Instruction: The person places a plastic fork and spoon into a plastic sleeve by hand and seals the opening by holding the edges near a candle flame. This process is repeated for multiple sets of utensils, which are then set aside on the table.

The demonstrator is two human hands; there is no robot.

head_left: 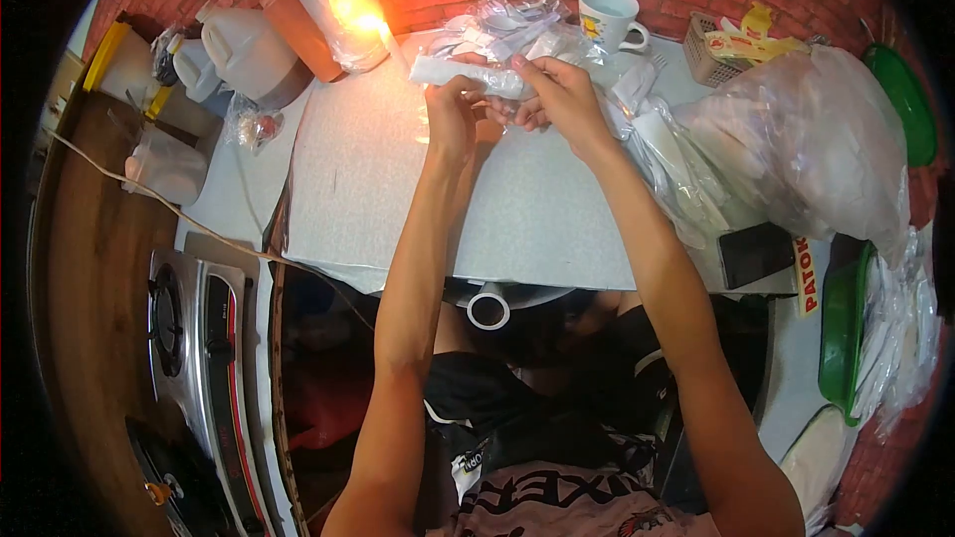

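Observation:
My left hand [455, 111] and my right hand [562, 97] hold a narrow white plastic-wrapped packet [445, 72] between them, above the far part of the table. The fingers of both hands are closed on it, the left near its left half and the right at its right end. What lies inside the wrap cannot be made out. Just left of the packet, a white candle [394, 48] burns with a bright flame. Behind my hands lies a heap of clear-wrapped white plastic cutlery [507, 25].
A mug [609, 18] and a small basket [718, 48] stand at the back. On the right are wrapped packets [662, 139], a large plastic bag [796, 124] and a phone [756, 256]. Jugs [249, 50] and a gas stove [204, 368] occupy the left side.

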